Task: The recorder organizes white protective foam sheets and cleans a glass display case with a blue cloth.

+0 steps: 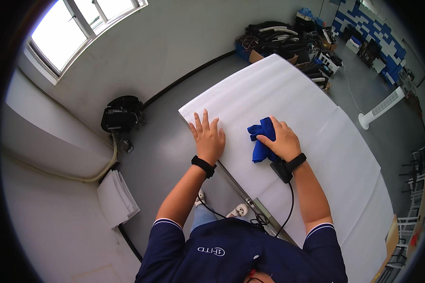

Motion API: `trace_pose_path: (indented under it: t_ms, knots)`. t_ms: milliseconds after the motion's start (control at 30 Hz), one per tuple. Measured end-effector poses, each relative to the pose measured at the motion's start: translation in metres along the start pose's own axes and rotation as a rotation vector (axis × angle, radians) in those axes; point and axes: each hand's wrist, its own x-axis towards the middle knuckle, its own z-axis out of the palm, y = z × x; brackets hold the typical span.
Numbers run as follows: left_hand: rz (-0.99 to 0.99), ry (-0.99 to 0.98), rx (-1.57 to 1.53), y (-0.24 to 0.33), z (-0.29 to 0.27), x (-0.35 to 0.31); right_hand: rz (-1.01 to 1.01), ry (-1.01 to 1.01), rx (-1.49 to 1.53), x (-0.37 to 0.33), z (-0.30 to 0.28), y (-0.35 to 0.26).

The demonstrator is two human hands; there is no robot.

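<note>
A crumpled blue cloth [261, 150] is bunched under my right hand [284, 140], whose fingers and thumb close around it on the white-covered table [311, 108]. My left hand [208, 141] lies palm down at the table's left edge with its fingers spread and nothing in them. Each wrist wears a black strap; a small black box [282, 170] sits at the right wrist, and a dark cable runs from it toward my body.
A metal rail [236, 183] runs along the table's near edge. White sheets [117, 198] lean by the left wall, and a black bag-like object [123, 114] stands on the floor. Piled black tubes and boxes [278, 42] lie beyond the table. A white tower fan [382, 107] is at right.
</note>
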Motion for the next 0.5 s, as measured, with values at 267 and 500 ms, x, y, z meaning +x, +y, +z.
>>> trace_pose_path:
  t_ms: [267,500]
  knots:
    - [0.127,-0.051,-0.227,-0.005,0.002,-0.001,0.059,-0.267,0.681,0.0,0.003,0.027]
    - [0.206,-0.499,-0.962,-0.042,-0.01,0.005,0.11,-0.247,0.509,0.015,0.008,-0.077]
